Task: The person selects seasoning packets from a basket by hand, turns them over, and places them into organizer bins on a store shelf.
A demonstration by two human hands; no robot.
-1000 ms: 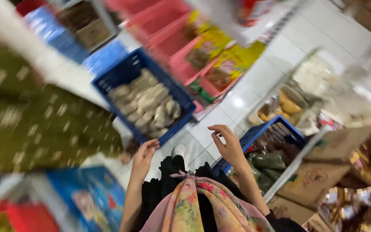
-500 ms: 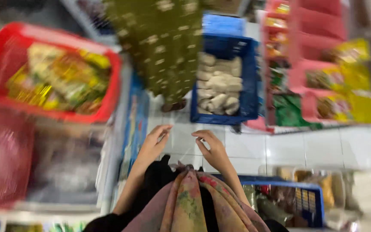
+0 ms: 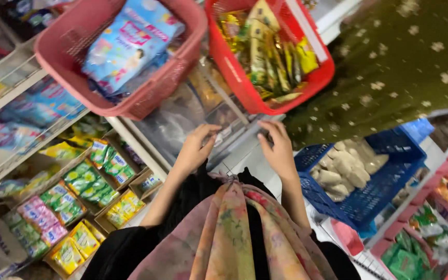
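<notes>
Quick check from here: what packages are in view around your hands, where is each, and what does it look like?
Pale blue soft plastic pack: lying in the pink basket, upper left.
Yellow-green sachets: heaped in the red basket, above the right hand.
Small green, pink and yellow packets: rowed in cardboard trays, left of the left hand.

Brightness: bright and even indoor light, colours strong on the red basket (image 3: 281, 78).
Source: probably overhead; no lamp is in view.
Shadows: soft and weak, deepest under the pink basket (image 3: 125, 98) and in the left shelves.
Glare: pale sheen on the clear plastic bag (image 3: 175, 127) and on the shelf fronts at far left.
Blur: motion smear on the green patterned cloth (image 3: 400, 67) at right and along the lower edges.
Focus: left hand (image 3: 197, 148) and right hand (image 3: 277, 150) fairly sharp; blue crate (image 3: 390, 171) slightly soft.
Distortion: wide-angle tilt, shelf lines slanting towards the corners.
</notes>
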